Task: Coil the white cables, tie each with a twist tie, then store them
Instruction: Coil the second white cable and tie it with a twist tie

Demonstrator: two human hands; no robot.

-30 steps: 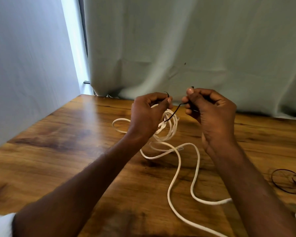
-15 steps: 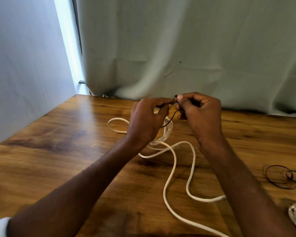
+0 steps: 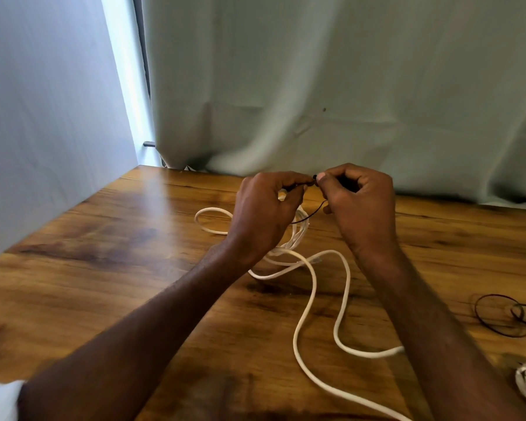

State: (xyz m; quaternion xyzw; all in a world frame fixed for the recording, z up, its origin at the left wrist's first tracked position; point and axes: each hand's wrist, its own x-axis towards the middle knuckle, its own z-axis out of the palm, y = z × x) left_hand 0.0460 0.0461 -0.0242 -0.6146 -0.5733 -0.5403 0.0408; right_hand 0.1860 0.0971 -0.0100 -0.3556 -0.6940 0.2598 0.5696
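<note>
L hand (image 3: pixel 263 212) and R hand (image 3: pixel 360 205) are both pinching the thin black twist tie (image 3: pixel 312 211), held just above the brown wooden desk (image 3: pixel 104 268). Long white round cable (image 3: pixel 313 287) is lying partly bunched under the hands, w/ the rest trailing loose across the desk toward the near edge.

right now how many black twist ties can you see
2. One twist tie is pinched between the left hand and right hand above the white cable. The other tie lies looped on the table at the right. More may be hidden.

White cable (image 3: pixel 313 287), blk tie (image 3: pixel 308 215), brown wood-grain table (image 3: pixel 104 253).
</note>
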